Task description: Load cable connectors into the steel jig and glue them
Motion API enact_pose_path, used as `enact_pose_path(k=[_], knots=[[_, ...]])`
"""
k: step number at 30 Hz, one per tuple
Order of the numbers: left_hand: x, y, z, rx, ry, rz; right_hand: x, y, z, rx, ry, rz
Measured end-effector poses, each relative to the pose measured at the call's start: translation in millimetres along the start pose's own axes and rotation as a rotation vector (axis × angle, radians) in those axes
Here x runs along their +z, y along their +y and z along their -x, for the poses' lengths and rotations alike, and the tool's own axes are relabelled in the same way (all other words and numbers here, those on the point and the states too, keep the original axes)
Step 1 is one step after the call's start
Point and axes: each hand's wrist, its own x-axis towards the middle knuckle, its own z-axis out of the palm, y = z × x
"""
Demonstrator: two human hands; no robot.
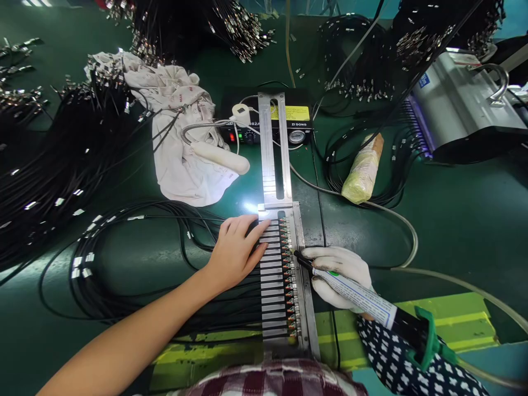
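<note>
My bare left hand (236,245) lies over the upper left edge of a slotted metal fixture (273,283), fingers stretched out and touching it. Black cables run into the fixture's slots from the left, and their stripped, coppery ends (290,286) form a row along its right side. In its white glove, my right hand (344,273) is closed around a dispensing syringe (358,291) with a black tip and a green-capped hose end. The syringe's tip meets the fixture near the upper cable ends. The right fingertips are partly hidden by glove and barrel.
A black dispenser controller (264,124) stands behind the fixture. Left of it, a lamp (220,158) rests on a white cloth (181,181). A taped, wrapped block (363,170) lies on hoses to the right, near a silver machine (474,104). Cable bundles (49,176) fill the left.
</note>
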Motion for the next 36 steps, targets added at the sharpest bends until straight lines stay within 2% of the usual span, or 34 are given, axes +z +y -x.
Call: enact_pose_path(k=[36], knots=[[-0.1, 0.1, -0.4, 0.005, 0.008, -0.003, -0.1, 1.0, 2.1, -0.012, 0.019, -0.033]])
